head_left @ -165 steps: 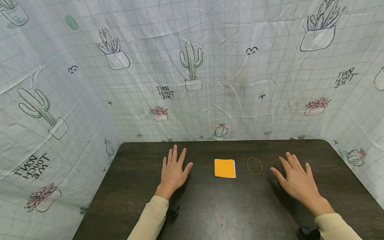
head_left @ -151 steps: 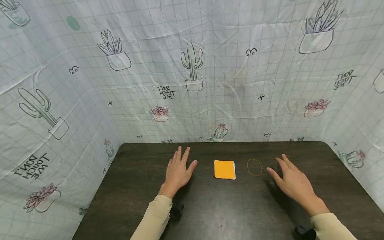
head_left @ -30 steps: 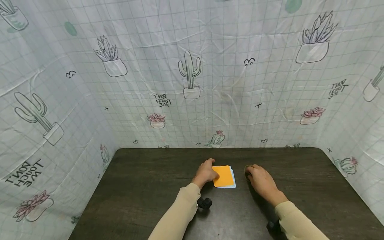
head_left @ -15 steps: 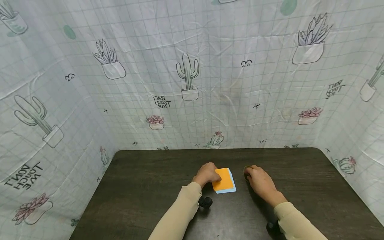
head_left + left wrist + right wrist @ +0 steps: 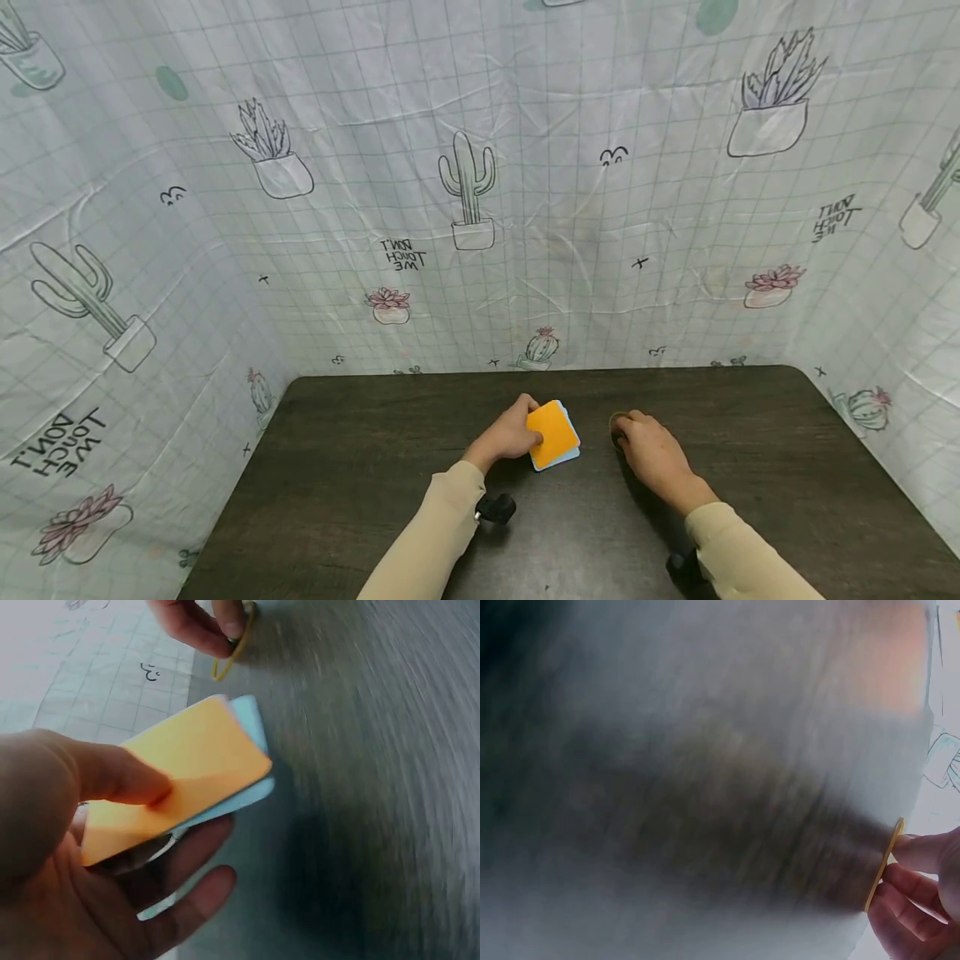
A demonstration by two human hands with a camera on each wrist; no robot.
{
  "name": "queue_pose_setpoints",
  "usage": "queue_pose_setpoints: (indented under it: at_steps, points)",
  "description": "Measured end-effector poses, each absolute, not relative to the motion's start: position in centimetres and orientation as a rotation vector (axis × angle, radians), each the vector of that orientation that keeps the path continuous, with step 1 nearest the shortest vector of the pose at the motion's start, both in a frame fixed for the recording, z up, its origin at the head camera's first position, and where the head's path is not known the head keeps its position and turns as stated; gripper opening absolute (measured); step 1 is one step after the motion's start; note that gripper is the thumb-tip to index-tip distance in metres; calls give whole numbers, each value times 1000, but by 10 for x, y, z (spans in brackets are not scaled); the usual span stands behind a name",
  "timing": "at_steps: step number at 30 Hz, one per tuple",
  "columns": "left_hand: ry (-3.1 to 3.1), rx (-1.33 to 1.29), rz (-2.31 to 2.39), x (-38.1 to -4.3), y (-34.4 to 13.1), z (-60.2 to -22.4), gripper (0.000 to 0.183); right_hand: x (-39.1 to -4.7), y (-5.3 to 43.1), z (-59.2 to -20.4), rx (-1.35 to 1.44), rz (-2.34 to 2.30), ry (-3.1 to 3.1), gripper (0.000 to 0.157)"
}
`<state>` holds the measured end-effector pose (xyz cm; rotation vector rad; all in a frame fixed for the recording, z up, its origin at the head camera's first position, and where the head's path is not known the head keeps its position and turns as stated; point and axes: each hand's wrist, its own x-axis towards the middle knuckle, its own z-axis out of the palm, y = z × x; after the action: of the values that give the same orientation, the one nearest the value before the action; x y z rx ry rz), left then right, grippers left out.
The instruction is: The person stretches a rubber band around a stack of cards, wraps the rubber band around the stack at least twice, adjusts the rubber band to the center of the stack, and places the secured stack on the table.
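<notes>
My left hand (image 5: 512,431) grips a small stack of square cards, thumb on top and fingers beneath. An orange card (image 5: 195,754) lies uppermost, and a light blue card (image 5: 257,791) peeks out askew under it. In the head view the stack is tilted and appears raised off the table. To its right, my right hand (image 5: 656,454) pinches a thin yellow rubber band (image 5: 883,866) between thumb and fingers. The band keeps a loop shape near the tabletop. How many cards are in the stack I cannot tell.
Both hands are over a dark wooden table (image 5: 360,483). A white curtain (image 5: 555,208) with printed cacti hangs behind the table and along its sides. A black wrist camera (image 5: 497,508) sits on the left wrist, and another black wrist camera (image 5: 682,569) on the right.
From open above the table, both hands came inward. The left took hold of the card stack, fanned slightly, then tilted and raised it. The right took the rubber band and has since barely moved.
</notes>
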<state>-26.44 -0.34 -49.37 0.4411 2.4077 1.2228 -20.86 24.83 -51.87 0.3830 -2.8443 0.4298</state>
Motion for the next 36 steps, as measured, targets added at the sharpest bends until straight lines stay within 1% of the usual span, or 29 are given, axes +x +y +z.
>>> queue_pose_setpoints:
  at_steps: [6, 10, 17, 22, 26, 31, 33, 36]
  points:
    - [2606, 671, 1069, -262, -11, -491, 38, -208, 248, -520, 390, 423, -2839, 16]
    - [2727, 814, 939, -258, -13, -494, 40, -208, 249, -522, 391, 438, -2829, 16]
    - [2953, 1047, 802, -252, -18, -505, 38, -208, 249, -522, 390, 435, -2825, 14]
    - [3058, 1122, 814, -249, -21, -511, 32, -209, 249, -522, 389, 434, -2822, 14]
    - [3061, 1102, 945, -246, -24, -517, 32, -209, 249, -522, 393, 430, -2834, 14]
    - [2934, 1012, 1319, -243, -27, -523, 35, -208, 250, -521, 395, 426, -2827, 15]
    - [2837, 914, 1502, -244, -28, -523, 36, -208, 251, -521, 393, 433, -2827, 15]
    - [2603, 650, 1839, -246, -28, -519, 36, -207, 251, -520, 388, 476, -2839, 15]
